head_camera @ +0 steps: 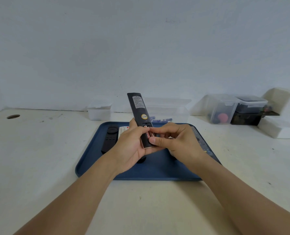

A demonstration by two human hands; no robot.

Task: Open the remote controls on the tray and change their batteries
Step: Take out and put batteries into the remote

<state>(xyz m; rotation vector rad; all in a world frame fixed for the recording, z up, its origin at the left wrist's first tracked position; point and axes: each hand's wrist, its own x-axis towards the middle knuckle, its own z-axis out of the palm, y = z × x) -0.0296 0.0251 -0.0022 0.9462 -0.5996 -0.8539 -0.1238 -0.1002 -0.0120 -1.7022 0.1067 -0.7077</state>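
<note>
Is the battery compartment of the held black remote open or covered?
Open: red batteries lie exposed in the long black remote, no cover over them.

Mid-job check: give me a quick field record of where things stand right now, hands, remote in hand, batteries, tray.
left hand: grips the lower end of the black remote, held back side up above the tray
right hand: thumb and forefinger pinch the red battery in the open compartment
battery cover: off; where it lies cannot be told
blue tray: holds a second black remote and a white remote, partly hidden by the left hand
spare batteries: blue ones lying in the clear box behind the tray
</note>
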